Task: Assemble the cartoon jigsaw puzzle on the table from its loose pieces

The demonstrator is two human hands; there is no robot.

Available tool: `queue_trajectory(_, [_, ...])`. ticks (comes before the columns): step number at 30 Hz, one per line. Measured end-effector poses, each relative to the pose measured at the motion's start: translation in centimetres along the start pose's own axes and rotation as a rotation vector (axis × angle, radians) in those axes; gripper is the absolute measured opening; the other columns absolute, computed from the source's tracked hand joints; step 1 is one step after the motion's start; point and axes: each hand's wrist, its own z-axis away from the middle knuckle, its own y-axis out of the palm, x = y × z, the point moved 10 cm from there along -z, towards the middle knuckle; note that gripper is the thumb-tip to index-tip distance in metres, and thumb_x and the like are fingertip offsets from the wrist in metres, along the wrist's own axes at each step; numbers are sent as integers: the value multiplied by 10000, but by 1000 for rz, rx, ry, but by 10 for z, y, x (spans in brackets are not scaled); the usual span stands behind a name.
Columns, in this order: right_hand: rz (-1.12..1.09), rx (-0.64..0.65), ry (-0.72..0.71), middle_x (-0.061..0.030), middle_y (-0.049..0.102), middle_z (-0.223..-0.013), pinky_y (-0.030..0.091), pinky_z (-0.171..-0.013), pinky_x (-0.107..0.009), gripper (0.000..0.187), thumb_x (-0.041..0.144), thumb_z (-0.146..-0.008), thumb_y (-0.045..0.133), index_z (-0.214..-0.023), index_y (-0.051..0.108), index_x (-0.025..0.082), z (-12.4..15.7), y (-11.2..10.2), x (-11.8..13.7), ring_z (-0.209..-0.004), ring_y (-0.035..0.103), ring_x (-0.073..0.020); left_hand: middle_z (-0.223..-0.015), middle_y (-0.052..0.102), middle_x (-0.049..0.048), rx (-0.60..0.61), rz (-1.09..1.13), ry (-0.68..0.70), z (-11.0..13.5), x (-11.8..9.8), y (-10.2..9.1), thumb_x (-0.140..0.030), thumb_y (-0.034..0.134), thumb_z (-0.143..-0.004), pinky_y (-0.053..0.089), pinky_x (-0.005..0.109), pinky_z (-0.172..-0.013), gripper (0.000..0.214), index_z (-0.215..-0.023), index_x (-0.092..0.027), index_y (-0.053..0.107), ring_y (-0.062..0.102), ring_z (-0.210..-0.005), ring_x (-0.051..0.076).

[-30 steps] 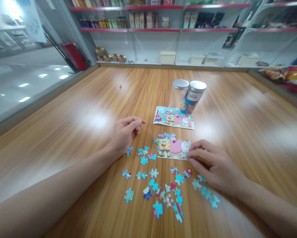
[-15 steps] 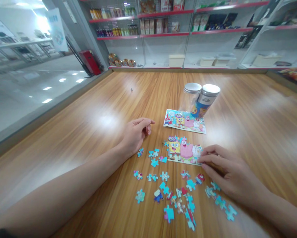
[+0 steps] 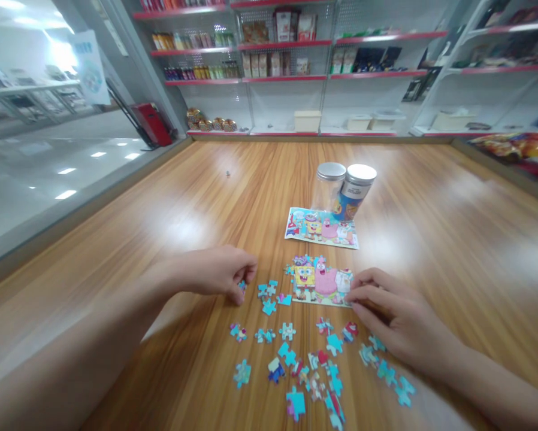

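Note:
A partly joined cartoon puzzle (image 3: 319,281) lies on the wooden table (image 3: 161,227). Several loose turquoise pieces (image 3: 296,353) are scattered in front of it. My left hand (image 3: 215,272) hovers low over the table with fingers curled, its fingertips pinching a small loose piece (image 3: 241,286) at the left of the scatter. My right hand (image 3: 392,311) rests palm down on the table, fingers stretched toward the right edge of the joined puzzle and touching it.
A printed reference picture (image 3: 322,227) lies beyond the puzzle, with two clear lidded canisters (image 3: 344,188) behind it. Shop shelves (image 3: 296,66) with goods line the far wall. A glass partition (image 3: 48,167) runs along the left. Snack packets (image 3: 516,146) sit far right.
My left hand has drawn back toward me from the open table and closed its fingertips on a loose piece at the left of the scatter. My right hand has stayed by the puzzle's right edge.

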Motion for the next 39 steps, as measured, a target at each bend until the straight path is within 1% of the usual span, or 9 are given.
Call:
queue_trajectory(3, [1,-12,-6,-92,620,-1077,563,-768,-337,190,140,-929,559,-1039,687,227,-1,-1,2,-946,645,-215,-628,596,-36,-95,-28,24,-10,-1,-4,-324,808,-677,290,234,-509,207,-781,-219,663,526,-552,148])
queue_trajectory(7, [-5,-8,11,-94,615,-1076,561,-764,-339,194,139,-933,551,-1042,685,225,0,0,1,-939,644,-215,-676,608,-22,-304,-46,128,-25,-3,-13,-402,745,-804,303,237,-539,210,-855,-216,663,538,-593,146])
queue_trajectory(10, [-17,-4,17,-96,605,-1076,558,-771,-346,184,144,-940,546,-1046,676,221,0,1,1,-937,636,-213,-698,597,-23,-468,-93,144,-29,4,-18,-449,704,-858,322,240,-574,244,-958,-228,677,536,-620,148])
queue_trajectory(13, [-26,0,25,-97,599,-1080,556,-785,-357,189,138,-945,536,-1052,669,219,0,1,1,-948,628,-213,-759,634,-3,-534,-118,187,-29,5,-17,-449,634,-916,362,247,-615,246,-1031,-238,687,564,-675,159])
queue_trajectory(17, [-41,-6,21,-95,597,-1068,550,-784,-359,181,136,-947,536,-1032,674,217,0,1,2,-948,623,-214,-825,679,25,-573,-49,207,-26,9,-18,-383,540,-969,395,247,-629,235,-1017,-228,710,579,-693,159])
queue_trajectory(22, [-48,-13,35,-90,593,-1062,538,-784,-348,174,125,-943,540,-1003,680,210,0,0,0,-948,621,-207,-760,634,7,-558,-60,219,-27,9,-16,-420,647,-901,389,236,-605,256,-1041,-214,707,559,-665,145])
queue_trajectory(27, [-62,-21,34,-82,593,-1054,530,-793,-334,172,118,-935,550,-997,685,206,-1,0,0,-947,621,-196,-803,638,3,-547,-84,239,-29,8,-15,-422,629,-932,413,241,-634,243,-1048,-223,706,578,-705,142])
queue_trajectory(33, [-79,-64,40,-75,601,-1033,520,-751,-287,179,109,-935,551,-995,695,197,-1,-5,2,-901,627,-169,-959,640,15,-516,-116,218,-28,3,-14,-381,631,-941,470,275,-755,190,-1044,-233,688,615,-838,162])
queue_trajectory(39, [-75,-68,32,-73,604,-1020,517,-753,-285,186,103,-934,551,-992,701,196,-1,-5,3,-896,628,-168,-1110,613,30,-481,-160,240,-27,-7,-7,-335,628,-939,489,286,-790,165,-1068,-236,657,617,-946,185])
